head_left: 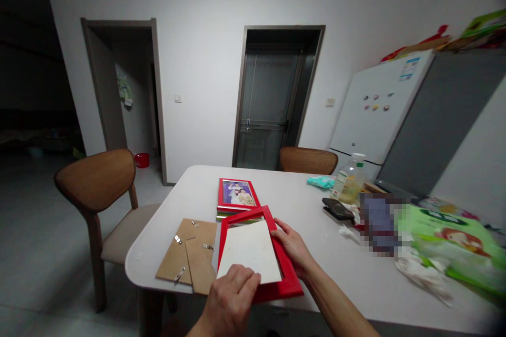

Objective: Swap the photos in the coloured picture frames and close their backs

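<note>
A red picture frame (285, 268) is tilted up at the table's near edge, its open back towards me. My right hand (293, 245) grips the frame's right side, thumb over the edge. In my left hand (234, 290) is the lower edge of a white sheet (250, 250), pinched between thumb and curled fingers. The sheet lies slightly askew inside the frame opening. Left of it, a brown backing board (174, 258) with metal clips and a stand leg rests flat on the table. Behind, another red frame holding a photo (238, 194) lies face up, partly covered by the nearer frame.
On the right of the white table (288, 195) are a clear bottle (348, 179), a black object (337, 209), crumpled tissues (422, 276) and a green package (454, 237). Wooden chairs stand at the left (98, 184) and far side (308, 159). A white fridge (379, 105) is behind.
</note>
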